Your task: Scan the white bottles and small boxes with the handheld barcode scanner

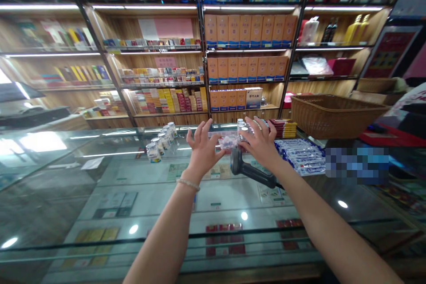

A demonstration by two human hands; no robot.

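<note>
My left hand (pixel 203 153) hovers over the glass counter with its fingers spread and nothing in them. My right hand (pixel 261 144) has its fingers apart too, beside a group of small white-capped bottles (pixel 241 125); I cannot tell whether it touches them. Between the two hands lies a small clear packet (pixel 229 142) with pink and white contents. Just below it rests a black handheld barcode scanner (pixel 254 174), its cord running under my right forearm. A row of similar small bottles (pixel 160 144) stands to the left of my left hand.
Blue-and-white packets (pixel 301 156) lie in rows on the right, in front of stacked red-and-yellow packs (pixel 282 128) and a brown wicker basket (pixel 336 113). Inside the glass counter (pixel 159 204) are several flat packs. Shelves of orange boxes (pixel 246 69) line the wall behind.
</note>
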